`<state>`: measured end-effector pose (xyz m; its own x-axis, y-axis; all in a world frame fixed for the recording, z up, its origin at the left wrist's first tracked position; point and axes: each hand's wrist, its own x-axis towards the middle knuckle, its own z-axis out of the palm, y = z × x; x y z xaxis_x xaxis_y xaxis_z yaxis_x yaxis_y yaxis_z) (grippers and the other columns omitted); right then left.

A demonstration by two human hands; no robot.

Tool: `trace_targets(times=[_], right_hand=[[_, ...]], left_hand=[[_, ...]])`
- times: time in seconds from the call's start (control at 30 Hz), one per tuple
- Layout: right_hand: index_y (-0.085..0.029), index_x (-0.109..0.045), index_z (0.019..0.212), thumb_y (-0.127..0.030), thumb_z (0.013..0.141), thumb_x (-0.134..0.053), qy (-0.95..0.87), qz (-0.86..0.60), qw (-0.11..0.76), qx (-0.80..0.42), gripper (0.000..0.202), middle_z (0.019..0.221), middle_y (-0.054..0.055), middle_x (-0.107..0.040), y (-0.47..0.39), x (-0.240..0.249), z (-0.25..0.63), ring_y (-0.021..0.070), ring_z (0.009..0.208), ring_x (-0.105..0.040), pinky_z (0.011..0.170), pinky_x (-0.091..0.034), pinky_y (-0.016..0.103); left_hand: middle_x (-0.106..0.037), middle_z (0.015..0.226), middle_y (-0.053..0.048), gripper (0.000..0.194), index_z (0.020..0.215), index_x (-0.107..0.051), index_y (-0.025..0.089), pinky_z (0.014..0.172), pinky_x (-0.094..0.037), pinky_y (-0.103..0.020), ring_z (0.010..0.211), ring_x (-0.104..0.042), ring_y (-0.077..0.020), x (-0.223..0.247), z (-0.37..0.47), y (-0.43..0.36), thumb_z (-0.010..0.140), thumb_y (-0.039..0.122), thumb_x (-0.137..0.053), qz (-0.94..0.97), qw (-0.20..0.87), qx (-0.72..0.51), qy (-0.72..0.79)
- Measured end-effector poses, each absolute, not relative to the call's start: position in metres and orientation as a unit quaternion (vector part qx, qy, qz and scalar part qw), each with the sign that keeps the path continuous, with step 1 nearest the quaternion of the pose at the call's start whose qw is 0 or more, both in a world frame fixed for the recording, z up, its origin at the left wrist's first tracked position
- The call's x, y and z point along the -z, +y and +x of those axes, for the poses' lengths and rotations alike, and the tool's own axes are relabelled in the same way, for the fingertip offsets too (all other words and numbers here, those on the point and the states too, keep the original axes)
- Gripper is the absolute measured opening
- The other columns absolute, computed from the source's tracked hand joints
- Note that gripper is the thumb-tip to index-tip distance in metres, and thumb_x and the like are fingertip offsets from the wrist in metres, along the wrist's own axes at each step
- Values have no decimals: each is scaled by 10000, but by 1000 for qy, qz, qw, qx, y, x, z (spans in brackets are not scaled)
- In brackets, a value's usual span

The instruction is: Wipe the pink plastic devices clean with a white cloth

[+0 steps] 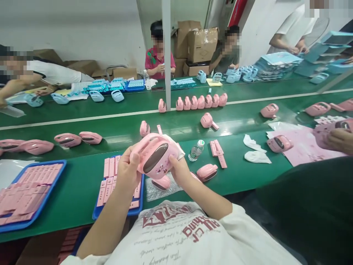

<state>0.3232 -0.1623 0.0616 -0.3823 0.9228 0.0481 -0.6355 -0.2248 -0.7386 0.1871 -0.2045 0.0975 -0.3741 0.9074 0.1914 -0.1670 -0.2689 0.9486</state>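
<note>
Both hands are holding one pink handled housing in the air over the near edge of the green worktable (234, 173). The pink handled housing (158, 156) is tilting, with its dark oval window (154, 160) and a small printed picture (163, 168) facing the wearer. It is looking like moulded plastic: probably light and stiff, with a glossy skin that may be slippery under dry fingers. The window and the print are likely the parts that are marking most easily (a judgement from their sheen, nothing more), so the plain rim and the looped handle (146, 139) are offering the safer hold.

The left hand (129, 163) is closing around the handle end, its thumb pressing near the edge and its fingers curling behind. The right hand (179, 169) is pinching the opposite end, its thumb lying on the front face just beside the print; its other fingers are hiding behind the housing, so their exact spread cannot be told. A white cloth (176, 145) is showing above the right thumb, along the housing's far side, and seems to be lying between that hand and the plastic. Neither grip is standing wide; both are narrowing onto the housing's thickness.

Below, another pink housing (162, 183) is resting on a clear plastic bag (154, 193). A blue tray (95, 213) holding pink strips (110, 167) is sitting beside the left forearm, and a small bottle (196, 151) is standing beyond the right hand.
</note>
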Motion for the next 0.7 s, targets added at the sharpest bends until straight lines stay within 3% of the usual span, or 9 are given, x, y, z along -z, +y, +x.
trace_targets(times=[0.13,0.23,0.3,0.4,0.5,0.6,0.7], right_hand=[[-203,-639,1105,-648,744,-614,-270,-229,408,-842,574,1134,58,-705,-149,-60,324,244,1159,-600,1009,-465,381],[-170,-659,1053,-668,795,-533,-251,-242,299,-889,575,1048,83,-731,-145,-55,321,247,1101,-632,981,-479,390],[-166,-665,1030,-638,801,-556,-245,-260,292,-887,536,1013,79,-739,-146,-51,317,234,1067,-646,980,-475,373],[-163,-668,1009,-568,789,-622,-239,-276,336,-868,463,1022,74,-736,-149,-46,306,215,1048,-649,991,-461,353],[-167,-670,998,-523,790,-635,-229,-295,410,-832,413,1054,67,-728,-150,-42,297,206,1042,-648,979,-470,348],[-173,-670,1024,-527,852,-547,-277,-339,520,-734,413,1062,57,-724,-151,-39,296,203,1060,-641,967,-485,351],[-177,-657,1103,-502,939,-397,-444,-329,597,-582,448,1155,62,-694,-154,-42,306,207,1159,-599,1032,-450,378]], left_hand=[[-524,1376,-123,709,1235,-584,247,1029,-432,-442,1271,-486,-325,-84,180,-206,587,390,-834,576,356,-599,427],[-504,1390,-132,694,1209,-623,241,1094,-342,-498,1322,-416,-363,-76,172,-203,566,392,-836,619,320,-574,430],[-552,1336,-126,601,1113,-683,231,1092,-344,-496,1314,-424,-372,-74,172,-199,578,471,-810,585,327,-604,432],[-618,1242,-106,446,948,-746,213,1062,-389,-460,1280,-465,-352,-74,180,-194,658,551,-719,497,353,-656,445],[-641,1188,-81,361,848,-761,200,1029,-421,-390,1244,-498,-313,-75,191,-190,670,511,-718,423,345,-694,470],[-655,1117,-73,362,835,-742,187,909,-497,-360,1065,-604,-264,-81,200,-184,698,512,-666,339,364,-741,451],[-684,915,-53,333,799,-690,189,797,-537,-361,857,-651,-216,-90,202,-175,751,499,-577,258,415,-769,412]])
